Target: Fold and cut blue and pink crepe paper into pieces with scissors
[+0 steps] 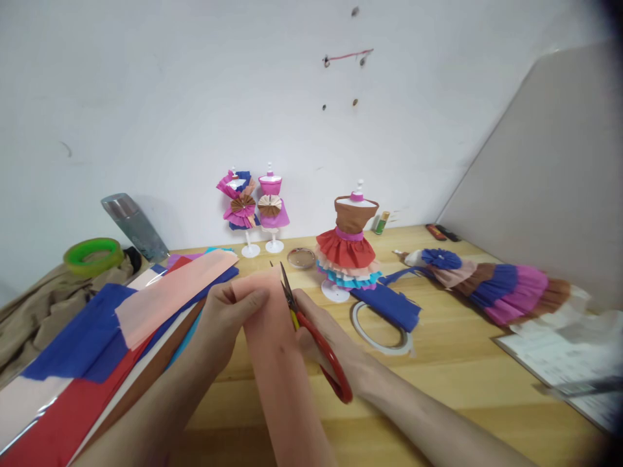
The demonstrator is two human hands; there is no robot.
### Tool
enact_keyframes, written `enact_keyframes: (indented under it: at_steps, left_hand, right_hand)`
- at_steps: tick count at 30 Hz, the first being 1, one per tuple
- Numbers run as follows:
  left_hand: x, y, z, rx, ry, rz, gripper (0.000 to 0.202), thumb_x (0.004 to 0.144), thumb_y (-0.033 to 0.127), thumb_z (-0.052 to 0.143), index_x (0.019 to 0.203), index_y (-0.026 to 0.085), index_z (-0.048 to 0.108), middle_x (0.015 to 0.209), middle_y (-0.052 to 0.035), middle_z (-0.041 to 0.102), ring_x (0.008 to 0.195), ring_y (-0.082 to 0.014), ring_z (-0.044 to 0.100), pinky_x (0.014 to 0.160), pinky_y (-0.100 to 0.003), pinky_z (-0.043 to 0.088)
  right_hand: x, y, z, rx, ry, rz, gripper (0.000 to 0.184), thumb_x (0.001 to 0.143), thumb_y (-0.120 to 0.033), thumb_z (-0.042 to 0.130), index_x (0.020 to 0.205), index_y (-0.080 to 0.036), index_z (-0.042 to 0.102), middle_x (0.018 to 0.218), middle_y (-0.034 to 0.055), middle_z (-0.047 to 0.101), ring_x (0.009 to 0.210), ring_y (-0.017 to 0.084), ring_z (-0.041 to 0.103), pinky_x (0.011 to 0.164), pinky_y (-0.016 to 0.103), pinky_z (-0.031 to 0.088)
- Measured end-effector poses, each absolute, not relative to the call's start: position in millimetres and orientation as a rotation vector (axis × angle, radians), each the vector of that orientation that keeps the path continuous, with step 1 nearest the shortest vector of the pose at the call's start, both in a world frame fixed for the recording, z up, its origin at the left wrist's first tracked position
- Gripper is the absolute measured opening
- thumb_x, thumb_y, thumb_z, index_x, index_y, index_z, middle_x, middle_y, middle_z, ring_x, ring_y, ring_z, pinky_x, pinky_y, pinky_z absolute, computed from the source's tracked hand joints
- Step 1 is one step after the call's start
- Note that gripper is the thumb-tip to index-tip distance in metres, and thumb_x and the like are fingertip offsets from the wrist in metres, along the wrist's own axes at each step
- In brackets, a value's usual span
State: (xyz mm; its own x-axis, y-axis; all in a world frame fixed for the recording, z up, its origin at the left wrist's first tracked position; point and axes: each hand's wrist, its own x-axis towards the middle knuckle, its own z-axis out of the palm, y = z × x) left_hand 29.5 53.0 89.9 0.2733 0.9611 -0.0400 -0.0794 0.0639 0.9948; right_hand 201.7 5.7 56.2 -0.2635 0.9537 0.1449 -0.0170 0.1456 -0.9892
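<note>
My left hand (232, 310) pinches a long strip of peach crepe paper (285, 376) near its far end, thumb on top. The strip hangs down toward the bottom edge of the view. In my right hand (316, 324) is a pair of scissors (327, 353) with red handles, its dark blades pointing away from me. The blades are parted at the strip's right edge, close to its far end; one blade is partly hidden behind the paper.
Crepe paper sheets (92, 331) pile up at left, beside a green tape roll (93, 255) and a bottle (134, 224). Paper-dressed mini mannequins (355, 240) stand at the back. A white tape ring (382, 347), blue paper (389, 305) and another paper dress (511, 288) lie right.
</note>
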Motion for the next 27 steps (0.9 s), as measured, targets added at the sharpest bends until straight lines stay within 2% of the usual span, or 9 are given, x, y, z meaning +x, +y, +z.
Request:
enact_keyframes:
  at_steps: [2, 5, 8, 14, 27]
  left_hand:
    - [30.6, 51.4, 90.3, 1.237, 0.991, 1.011, 0.025, 0.067, 0.039, 0.084, 0.069, 0.015, 0.080, 0.071, -0.0062, 0.077, 0.069, -0.0187, 0.067, 0.064, -0.025, 0.053]
    - [31.5, 50.1, 90.8, 1.236, 1.014, 1.022, 0.025, 0.065, 0.039, 0.085, 0.068, 0.015, 0.079, 0.073, -0.0064, 0.077, 0.067, -0.0185, 0.066, 0.063, -0.026, 0.052]
    - [31.8, 49.8, 91.2, 1.245, 1.023, 1.026, 0.024, 0.065, 0.038, 0.084, 0.067, 0.016, 0.079, 0.073, -0.0066, 0.077, 0.067, -0.0189, 0.066, 0.063, -0.026, 0.052]
    - [34.0, 48.3, 94.5, 1.278, 1.061, 1.014, 0.025, 0.064, 0.038, 0.084, 0.067, 0.014, 0.078, 0.073, -0.0081, 0.076, 0.068, -0.0224, 0.067, 0.062, -0.029, 0.052]
    - [34.6, 47.4, 94.7, 1.300, 1.072, 1.010, 0.025, 0.064, 0.039, 0.083, 0.065, 0.014, 0.077, 0.071, -0.0058, 0.075, 0.066, -0.0189, 0.064, 0.060, -0.026, 0.050]
  right_hand:
    - [200.3, 6.0, 53.8, -0.968, -1.458, 1.305, 0.020, 0.082, -0.030, 0.060, 0.090, -0.024, 0.042, 0.064, -0.0084, 0.031, 0.056, 0.010, 0.024, 0.050, 0.024, 0.022]
    - [199.6, 5.5, 51.0, -0.996, -1.497, 1.272, 0.022, 0.076, -0.019, 0.058, 0.088, -0.024, 0.040, 0.063, -0.0092, 0.033, 0.056, 0.009, 0.026, 0.049, 0.023, 0.023]
    - [199.3, 3.9, 51.2, -1.021, -1.539, 1.152, 0.023, 0.072, -0.015, 0.058, 0.082, -0.023, 0.038, 0.065, -0.0082, 0.037, 0.059, 0.009, 0.029, 0.050, 0.023, 0.024]
    - [198.4, 2.2, 54.9, -1.028, -1.534, 1.138, 0.023, 0.075, -0.021, 0.057, 0.080, -0.023, 0.035, 0.065, -0.0079, 0.035, 0.058, 0.010, 0.027, 0.049, 0.024, 0.023]
    - [195.2, -0.7, 58.1, -1.093, -1.532, 1.051, 0.025, 0.080, -0.026, 0.056, 0.076, -0.024, 0.032, 0.063, -0.0074, 0.035, 0.060, 0.010, 0.029, 0.052, 0.024, 0.023]
